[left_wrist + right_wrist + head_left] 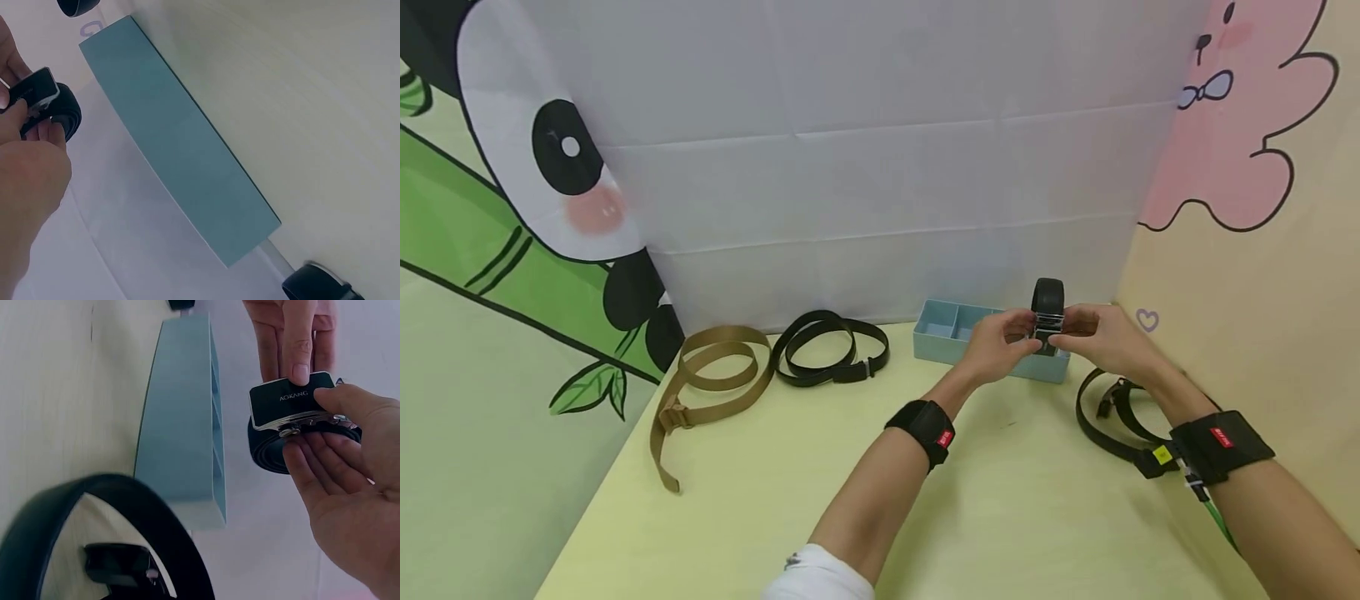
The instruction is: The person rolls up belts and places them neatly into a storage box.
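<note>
Both hands hold a coiled black belt (1048,298) up over the right end of a light blue divided box (985,364). My left hand (997,343) pinches the belt from the left, and my right hand (1101,337) from the right. In the right wrist view the belt's dark plate buckle (284,403) has a silver rim and the lettering AOKANG. The right thumb (347,400) presses on the buckle's face, with the other fingers under the coil. A left-hand finger (300,353) lies on the buckle's upper edge.
On the table's left lie a coiled tan webbing belt (722,414) and a coiled black belt (850,372). Another black belt (1086,421) lies beneath the right forearm. A white printed cloth (880,183) stands behind the box.
</note>
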`<state>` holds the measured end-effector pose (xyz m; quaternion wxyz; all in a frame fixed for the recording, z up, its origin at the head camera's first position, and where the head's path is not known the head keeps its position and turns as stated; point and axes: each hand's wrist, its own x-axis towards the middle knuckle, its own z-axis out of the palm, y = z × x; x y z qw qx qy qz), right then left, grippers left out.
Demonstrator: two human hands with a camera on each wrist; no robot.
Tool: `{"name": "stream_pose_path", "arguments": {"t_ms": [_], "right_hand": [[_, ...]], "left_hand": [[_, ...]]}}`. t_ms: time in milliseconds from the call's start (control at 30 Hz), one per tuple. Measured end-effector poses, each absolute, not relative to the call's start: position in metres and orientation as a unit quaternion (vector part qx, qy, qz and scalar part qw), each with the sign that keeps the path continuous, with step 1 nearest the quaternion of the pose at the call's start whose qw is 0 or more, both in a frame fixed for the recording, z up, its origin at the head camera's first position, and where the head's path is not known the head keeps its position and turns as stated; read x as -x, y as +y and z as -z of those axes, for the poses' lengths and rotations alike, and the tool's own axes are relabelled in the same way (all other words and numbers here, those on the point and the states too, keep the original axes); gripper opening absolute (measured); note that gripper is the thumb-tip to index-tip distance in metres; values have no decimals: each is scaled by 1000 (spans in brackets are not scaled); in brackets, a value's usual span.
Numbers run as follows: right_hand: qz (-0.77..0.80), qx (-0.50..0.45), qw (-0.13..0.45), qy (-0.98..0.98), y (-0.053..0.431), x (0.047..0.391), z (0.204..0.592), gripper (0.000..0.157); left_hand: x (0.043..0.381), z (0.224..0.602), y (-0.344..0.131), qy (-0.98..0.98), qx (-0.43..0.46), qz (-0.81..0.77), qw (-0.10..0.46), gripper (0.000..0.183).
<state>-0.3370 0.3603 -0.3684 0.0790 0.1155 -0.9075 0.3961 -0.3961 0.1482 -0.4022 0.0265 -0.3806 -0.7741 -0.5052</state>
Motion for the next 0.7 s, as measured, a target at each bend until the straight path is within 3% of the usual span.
{"name": "stream_pose_path", "arguments": {"t_ms": [467,700], "right_hand": [[-423,-128,147,-885,378,373,410,33],[-423,-133,139,-886,381,379,426,33]], "left_hand": [[406,427,186,-835,302,452,86,36],[413,438,191,-860,293,408,87,35]]}}
